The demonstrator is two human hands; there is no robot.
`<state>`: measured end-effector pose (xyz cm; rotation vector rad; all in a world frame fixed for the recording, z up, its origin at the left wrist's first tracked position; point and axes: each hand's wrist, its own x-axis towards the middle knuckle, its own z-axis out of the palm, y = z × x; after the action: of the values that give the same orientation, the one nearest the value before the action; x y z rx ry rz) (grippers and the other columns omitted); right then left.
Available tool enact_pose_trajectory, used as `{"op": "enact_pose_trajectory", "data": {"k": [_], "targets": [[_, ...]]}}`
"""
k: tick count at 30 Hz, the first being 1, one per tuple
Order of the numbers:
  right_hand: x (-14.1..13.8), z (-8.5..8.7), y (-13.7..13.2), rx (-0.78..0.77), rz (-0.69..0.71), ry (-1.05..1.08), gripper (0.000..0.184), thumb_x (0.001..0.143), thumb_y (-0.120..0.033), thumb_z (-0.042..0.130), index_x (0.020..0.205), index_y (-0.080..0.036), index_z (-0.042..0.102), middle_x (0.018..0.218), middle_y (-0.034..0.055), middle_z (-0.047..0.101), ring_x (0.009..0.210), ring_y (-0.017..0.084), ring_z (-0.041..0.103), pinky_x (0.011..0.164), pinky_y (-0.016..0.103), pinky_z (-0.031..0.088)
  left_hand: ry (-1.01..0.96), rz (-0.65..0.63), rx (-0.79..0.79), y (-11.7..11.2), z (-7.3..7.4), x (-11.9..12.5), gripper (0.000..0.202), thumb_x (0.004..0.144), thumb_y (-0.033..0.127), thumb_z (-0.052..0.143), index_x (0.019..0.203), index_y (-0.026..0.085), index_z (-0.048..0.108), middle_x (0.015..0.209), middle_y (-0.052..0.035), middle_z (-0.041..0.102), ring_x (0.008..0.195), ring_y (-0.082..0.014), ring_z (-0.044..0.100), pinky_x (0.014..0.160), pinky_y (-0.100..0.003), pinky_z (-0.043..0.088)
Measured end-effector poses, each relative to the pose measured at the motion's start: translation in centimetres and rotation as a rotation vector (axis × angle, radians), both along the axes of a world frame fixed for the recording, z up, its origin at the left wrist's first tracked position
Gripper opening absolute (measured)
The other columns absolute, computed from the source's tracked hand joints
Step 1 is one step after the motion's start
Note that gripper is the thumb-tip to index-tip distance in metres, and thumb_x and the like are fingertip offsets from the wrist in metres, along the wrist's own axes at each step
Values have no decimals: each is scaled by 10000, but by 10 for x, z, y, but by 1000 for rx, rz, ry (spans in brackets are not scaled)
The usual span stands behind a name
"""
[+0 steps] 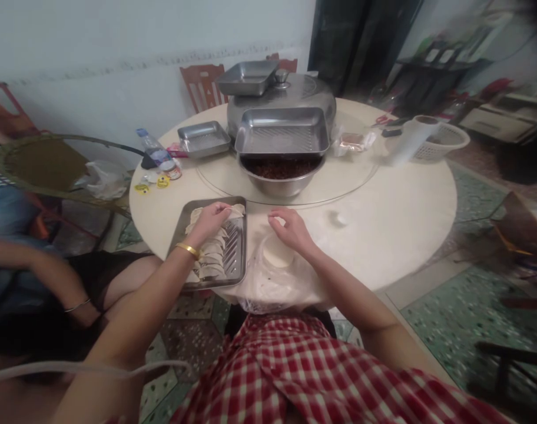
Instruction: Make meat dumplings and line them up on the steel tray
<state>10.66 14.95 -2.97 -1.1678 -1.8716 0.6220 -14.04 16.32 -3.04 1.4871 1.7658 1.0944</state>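
Observation:
My left hand (pixel 213 219) reaches over a metal tray (pixel 243 253), its fingers closed on the end of a pale folded dumpling (pixel 238 210) at the far right corner. Several more dumplings (pixel 212 259) lie overlapping in rows on the tray's left side. My right hand (pixel 291 228) hovers just above a stack of round dough wrappers (pixel 277 253), with thumb and fingers drawn together. Whether anything is between those fingertips I cannot make out. The wrappers rest in a clear plastic bag (pixel 275 288) at the table's near edge.
A steel bowl of dark filling (pixel 281 182) stands beyond my hands, partly under a metal pan (pixel 284 132). Behind is a large lidded pot (pixel 312 97). A small white lump (pixel 339 219) lies right of my hand. Another person's arm (pixel 56 280) is at the left.

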Motion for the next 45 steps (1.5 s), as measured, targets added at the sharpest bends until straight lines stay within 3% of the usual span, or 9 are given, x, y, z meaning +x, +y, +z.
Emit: {"op": "enact_pose_trajectory", "data": {"k": [4, 8, 17, 23, 31, 45], "targets": [[2, -4, 2, 4, -2, 7, 172, 845, -235, 576, 860, -224, 747, 1033, 63, 764, 1036, 245, 676, 988, 415, 491, 63, 7, 1, 4, -7, -7, 300, 710, 425, 599, 844, 167, 672, 752, -23, 669, 706, -172, 576, 674, -287, 456], [4, -7, 3, 7, -1, 10, 173, 847, -250, 579, 869, -232, 750, 1044, 60, 761, 1044, 244, 673, 987, 412, 494, 104, -75, -17, 7, -8, -7, 327, 749, 438, 568, 898, 162, 662, 787, -29, 672, 716, -167, 578, 677, -284, 458], [8, -14, 6, 31, -27, 25, 178, 848, -272, 577, 881, -238, 749, 1052, 66, 758, 1048, 252, 671, 985, 431, 497, 196, -560, -118, 29, 13, -13, 356, 754, 502, 625, 870, 171, 683, 859, -37, 701, 778, -160, 610, 769, -295, 480], [9, -16, 6, 44, -25, 27, 193, 851, -281, 572, 891, -229, 753, 1074, 82, 754, 1053, 254, 669, 966, 422, 511, 289, -727, -147, 44, 17, -16, 314, 797, 460, 598, 904, 179, 691, 918, -45, 707, 851, -166, 619, 823, -281, 462], [9, -14, 4, 60, -35, 21, 218, 860, -299, 553, 899, -230, 756, 1077, 86, 751, 1029, 253, 669, 945, 427, 519, 362, -781, -138, 51, 11, -19, 286, 809, 406, 558, 919, 175, 683, 908, -36, 699, 825, -155, 607, 780, -248, 446], [10, -13, 2, 74, -10, 15, 203, 864, -300, 565, 913, -240, 752, 1080, 76, 748, 1055, 246, 661, 975, 423, 506, 457, -732, -26, 44, 14, -15, 226, 791, 381, 568, 843, 239, 736, 859, -12, 735, 812, -175, 636, 767, -248, 452]]}}
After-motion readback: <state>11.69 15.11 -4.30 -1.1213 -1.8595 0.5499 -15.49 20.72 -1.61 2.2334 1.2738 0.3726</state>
